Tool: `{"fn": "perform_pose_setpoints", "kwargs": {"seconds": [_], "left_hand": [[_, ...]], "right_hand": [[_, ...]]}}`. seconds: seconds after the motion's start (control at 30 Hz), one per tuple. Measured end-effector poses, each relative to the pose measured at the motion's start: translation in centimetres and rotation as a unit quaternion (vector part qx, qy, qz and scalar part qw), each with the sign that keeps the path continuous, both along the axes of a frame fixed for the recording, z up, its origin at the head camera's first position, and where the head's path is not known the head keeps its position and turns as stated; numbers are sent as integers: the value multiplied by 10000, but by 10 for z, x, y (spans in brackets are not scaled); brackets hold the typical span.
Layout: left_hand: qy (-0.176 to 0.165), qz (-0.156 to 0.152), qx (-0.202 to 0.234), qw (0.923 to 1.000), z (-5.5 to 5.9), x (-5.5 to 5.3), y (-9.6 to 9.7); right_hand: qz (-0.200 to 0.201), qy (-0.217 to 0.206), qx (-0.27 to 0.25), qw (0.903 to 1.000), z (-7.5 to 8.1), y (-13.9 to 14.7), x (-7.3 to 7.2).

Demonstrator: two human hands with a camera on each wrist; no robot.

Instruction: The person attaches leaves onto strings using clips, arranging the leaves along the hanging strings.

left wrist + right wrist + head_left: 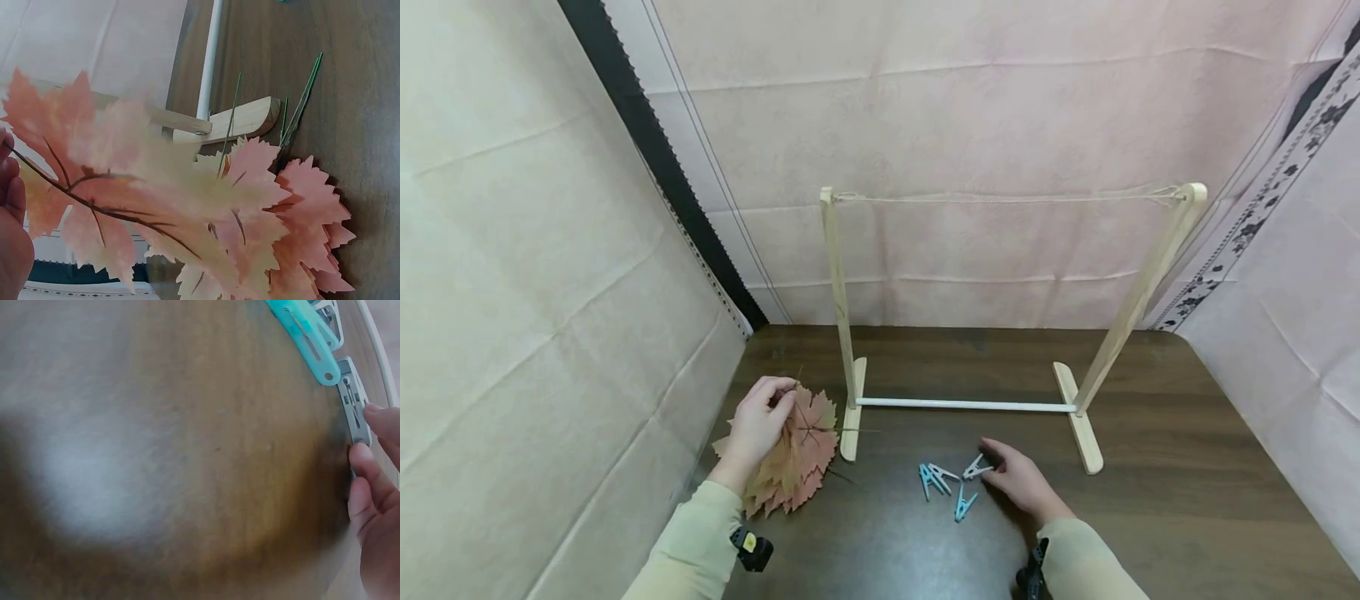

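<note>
Hands (758,427) (1021,482) pinch leaf (112,187), grey clip (353,403), blue clips (963,506) beside, rack (962,405) beyond

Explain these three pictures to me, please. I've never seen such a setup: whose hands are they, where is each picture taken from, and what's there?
There is no machine here: a person works with two bare hands, left hand and right hand. The wide picture is taken from the person's head; the close ones come from wrist cameras. On the brown table stands a wooden frame with string across its top. Leaves lie piled by the left hand, which pinches one leaf by its stem. The right hand pinches a pale clothespin; three more clothespins lie nearby.
</note>
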State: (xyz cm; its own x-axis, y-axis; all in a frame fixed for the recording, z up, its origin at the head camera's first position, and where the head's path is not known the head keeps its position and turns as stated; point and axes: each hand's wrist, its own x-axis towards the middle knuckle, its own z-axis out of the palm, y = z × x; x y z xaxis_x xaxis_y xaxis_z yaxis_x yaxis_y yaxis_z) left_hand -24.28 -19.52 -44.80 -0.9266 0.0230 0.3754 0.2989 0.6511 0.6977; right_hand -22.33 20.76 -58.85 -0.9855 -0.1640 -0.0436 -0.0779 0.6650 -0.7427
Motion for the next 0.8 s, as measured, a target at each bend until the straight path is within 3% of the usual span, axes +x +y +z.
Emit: {"fn": "perform_pose_setpoints", "kwargs": {"seconds": [0.13,0.33,0.63,0.8], "left_hand": [[-52,-30,60,10000,1,3,0],[15,-7,156,9999,9,3,4],[744,-275,305,9964,31,2,14],[893,-450,523,9936,35,2,23]], "right_hand": [[143,-144,204,9996,1,-4,-1],[56,-238,364,9990,-1,-4,2],[-241,-266,366,9987,-3,-2,8],[-308,-126,399,9986,-5,0,11]]}}
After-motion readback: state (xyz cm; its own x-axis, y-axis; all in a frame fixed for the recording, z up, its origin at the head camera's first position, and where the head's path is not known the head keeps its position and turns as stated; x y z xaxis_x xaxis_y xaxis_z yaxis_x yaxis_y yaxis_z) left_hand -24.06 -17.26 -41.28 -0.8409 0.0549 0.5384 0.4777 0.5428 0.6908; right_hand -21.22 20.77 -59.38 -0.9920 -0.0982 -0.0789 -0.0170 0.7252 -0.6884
